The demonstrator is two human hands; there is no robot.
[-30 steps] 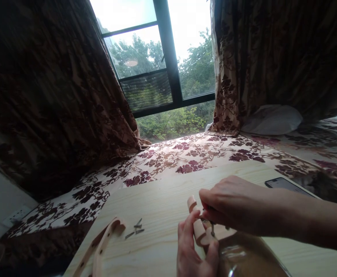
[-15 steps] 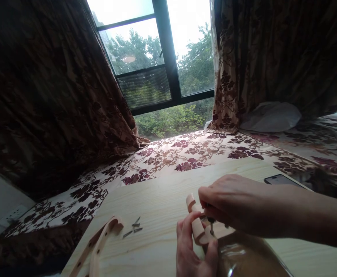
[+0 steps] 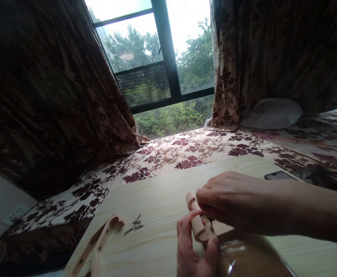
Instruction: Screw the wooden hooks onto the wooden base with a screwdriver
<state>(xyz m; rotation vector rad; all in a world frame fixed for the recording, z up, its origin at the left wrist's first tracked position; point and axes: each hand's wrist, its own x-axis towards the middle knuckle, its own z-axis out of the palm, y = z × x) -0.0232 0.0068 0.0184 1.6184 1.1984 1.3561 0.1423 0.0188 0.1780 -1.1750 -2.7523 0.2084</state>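
A pale wooden piece with rounded, notched ends (image 3: 197, 227) is held over the near part of the board. My left hand (image 3: 195, 248) grips its near end, thumb on one side and fingers on the other. Above the same end is my right hand (image 3: 224, 198), closed, its fingertips hidden behind the hand. A small metal shaft (image 3: 212, 226) shows under the right fingers and meets the wood; what it belongs to is hidden. Several screws (image 3: 136, 222) lie loose to the left. Two curved wooden strips with holes (image 3: 100, 244) rest farther left.
A light wooden board (image 3: 145, 196) forms the work surface. Under the wooden piece lies a brown, shiny, plastic-covered item (image 3: 246, 256). A phone (image 3: 278, 176) sits at the board's far right edge. Beyond are a flowered cloth (image 3: 191, 150) and a window (image 3: 174, 69).
My right hand has turned and shifted slightly left over the wooden piece, so less of the metal shaft shows. The left hand keeps its grip, and the view has tilted a little.
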